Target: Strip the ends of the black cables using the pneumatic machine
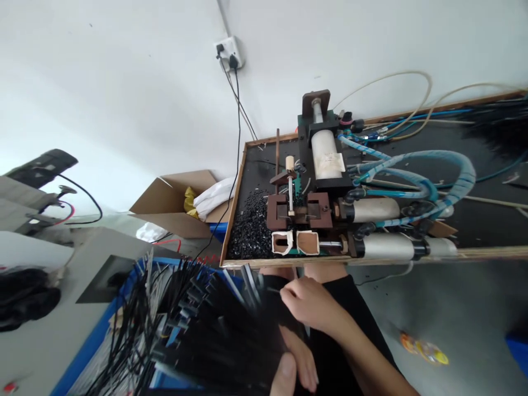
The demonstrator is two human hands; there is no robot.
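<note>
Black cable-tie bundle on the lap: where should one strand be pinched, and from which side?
Judging by the fan, pinch a strand of the black cable-tie bundle near its top edge by the right hand, coming from the right; the far ends splay left over the blue crate, harder to single out.

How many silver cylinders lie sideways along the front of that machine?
2: upper silver cylinder lies right of the brown block; lower silver cylinder lies along the board's front edge. The blue hoses may hide others.

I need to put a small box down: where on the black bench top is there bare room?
Bare black surface lies behind the blue hoses, toward the far wooden edge. The near left corner is crowded with black granules, and the pneumatic machine fills the middle.
</note>
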